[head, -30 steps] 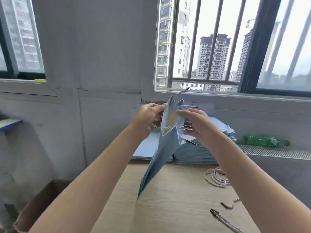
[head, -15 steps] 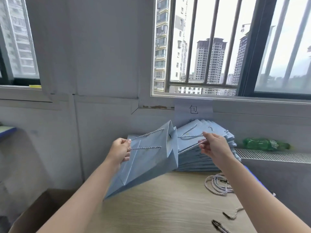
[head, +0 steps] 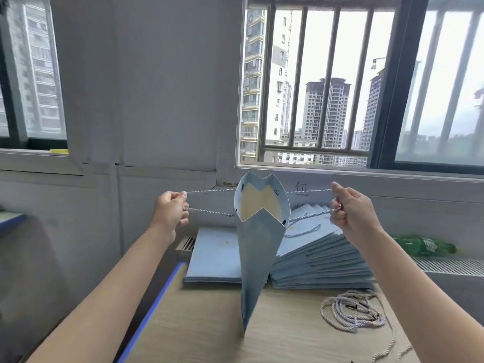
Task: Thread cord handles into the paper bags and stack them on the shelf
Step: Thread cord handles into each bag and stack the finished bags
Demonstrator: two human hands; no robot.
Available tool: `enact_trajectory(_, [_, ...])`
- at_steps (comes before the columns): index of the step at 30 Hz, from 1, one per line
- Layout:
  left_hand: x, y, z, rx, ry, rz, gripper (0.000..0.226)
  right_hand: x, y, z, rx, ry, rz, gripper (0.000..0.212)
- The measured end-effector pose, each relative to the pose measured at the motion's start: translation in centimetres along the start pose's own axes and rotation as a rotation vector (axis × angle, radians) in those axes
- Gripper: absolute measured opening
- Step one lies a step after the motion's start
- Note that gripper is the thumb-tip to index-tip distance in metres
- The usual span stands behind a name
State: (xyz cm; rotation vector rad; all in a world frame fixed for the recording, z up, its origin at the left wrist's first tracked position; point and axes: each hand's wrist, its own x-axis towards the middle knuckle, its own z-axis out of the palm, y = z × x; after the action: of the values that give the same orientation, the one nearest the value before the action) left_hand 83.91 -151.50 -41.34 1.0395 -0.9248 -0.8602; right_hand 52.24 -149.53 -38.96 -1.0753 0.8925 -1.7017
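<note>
above the counter [head: 209, 323], centre: i am logging one paper bag [head: 258, 258] now hanging upright, mouth open, where half a second ago it was lying tilted. left hand [head: 170, 213] and right hand [head: 351, 213] are each gripping a cord handle [head: 209, 191], pulling outward. threading is looking complete; stacking is pending beside the finished stack [head: 322, 263].

A makeshift packing workroom high in a city block: barred windows [head: 327, 82] look onto apartment towers [head: 324, 113], while a plain wooden table [head: 199, 328] against bare grey walls [head: 157, 87] holds stacked paper bags [head: 322, 260] and loose cords [head: 353, 313].
</note>
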Motion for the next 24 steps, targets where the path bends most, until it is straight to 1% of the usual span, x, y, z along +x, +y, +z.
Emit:
enact_trajectory(3, [-0.5, -1.5, 0.0, 0.056, -0.018, -0.047, 0.021, -0.1, 1.3, -0.8, -0.039, 0.006, 0.038, 0.027])
enact_trajectory(7, [-2.2, -4.7, 0.5, 0.142, -0.116, -0.131, 0.018, -0.8, 5.0, -2.4, -0.141, 0.031, 0.144, 0.02])
enact_trajectory(11, [-3.2, -7.5, 0.9, 0.149, -0.197, -0.202, 0.019, -2.3, 8.4, -2.6, -0.287, 0.008, 0.236, 0.012])
enact_trajectory(13, [-3.3, -8.0, 1.1, 0.153, -0.213, -0.216, 0.018, -2.8, 9.4, -2.2, -0.391, -0.008, 0.174, 0.012])
enact_trajectory(14, [-3.3, -8.1, 1.2, 0.165, -0.214, -0.217, 0.018, -2.9, 9.6, -1.9, -0.488, -0.017, 0.112, 0.011])
enact_trajectory(18, [-3.2, -8.5, 1.0, 0.178, -0.19, -0.234, 0.021, -3.2, 11.0, -0.8, -0.927, 0.01, -0.229, 0.012])
enact_trajectory(20, [-3.1, -8.7, 0.5, 0.169, -0.188, -0.239, 0.02, -3.4, 11.7, -0.4, -1.098, 0.046, -0.353, 0.011])
enact_trajectory(22, [-3.1, -8.4, 0.1, 0.19, -0.189, -0.219, 0.018, -3.5, 12.0, -0.1, -1.19, 0.057, -0.398, 0.012])
enact_trajectory(24, [-2.9, -7.7, -0.2, 0.24, -0.181, -0.184, 0.018, -3.3, 11.9, 0.0, -1.214, 0.051, -0.4, 0.015])
